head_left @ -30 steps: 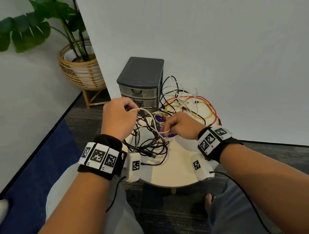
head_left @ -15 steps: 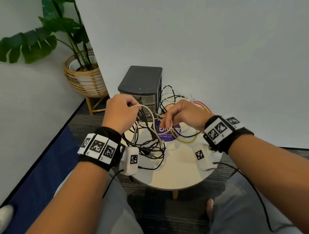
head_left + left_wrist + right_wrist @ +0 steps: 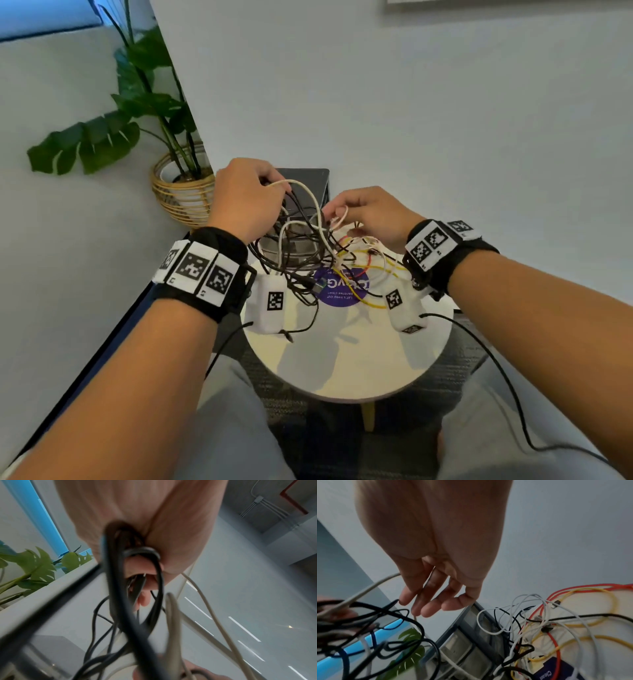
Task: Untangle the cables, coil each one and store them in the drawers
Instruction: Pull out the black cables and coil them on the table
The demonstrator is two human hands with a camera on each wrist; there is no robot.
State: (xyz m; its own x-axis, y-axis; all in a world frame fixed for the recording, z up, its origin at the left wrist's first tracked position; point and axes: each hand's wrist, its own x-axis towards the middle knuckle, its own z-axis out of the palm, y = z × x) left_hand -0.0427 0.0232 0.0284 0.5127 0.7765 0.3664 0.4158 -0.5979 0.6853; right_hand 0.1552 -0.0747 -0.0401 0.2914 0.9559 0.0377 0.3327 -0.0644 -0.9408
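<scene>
The left hand (image 3: 245, 198) covers the front of the drawer unit (image 3: 308, 178) in the head view, so only part of its dark top shows. The black cables (image 3: 120, 601) in the left wrist view are very blurry, and I cannot tell how many the fingers hold. The beige cable (image 3: 368, 586) in the right wrist view slips in among the right hand's (image 3: 435, 588) fingers, and the spot where they grip it is hidden. The words on the purple sticker (image 3: 342, 291) are too small to read and cables cross over it. The plant (image 3: 102, 144) is cut off at the top edge.
</scene>
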